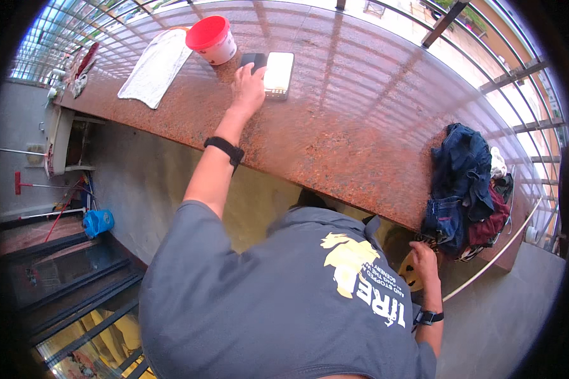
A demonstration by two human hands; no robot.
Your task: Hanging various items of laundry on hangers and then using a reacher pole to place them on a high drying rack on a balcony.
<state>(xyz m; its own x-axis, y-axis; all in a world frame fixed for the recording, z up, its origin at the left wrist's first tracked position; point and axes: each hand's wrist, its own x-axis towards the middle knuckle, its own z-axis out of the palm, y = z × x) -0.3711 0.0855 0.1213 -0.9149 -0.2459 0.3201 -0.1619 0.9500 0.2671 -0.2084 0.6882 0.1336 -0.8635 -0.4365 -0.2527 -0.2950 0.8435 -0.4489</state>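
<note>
My left hand (249,87) reaches over the stone countertop (308,132), fingertips at a small black flat object (252,59). Whether the fingers grip it or only touch it cannot be made out. Just right of it lies a rectangular device with a bright white face (279,73), perhaps a phone. My right hand (424,260) hangs low beside the counter's front edge, close to a pile of clothes. Its fingers are loosely apart with nothing visible in them. The pile holds dark blue denim (462,166) and a maroon cloth (490,215).
A white bucket with a red inside (213,40) and a white towel (156,66) sit at the counter's far left. Metal bars (445,23) line the back edge. Left below are a blue bucket (98,222) and long-handled cleaning tools (52,184). A pale pole (493,258) leans at right.
</note>
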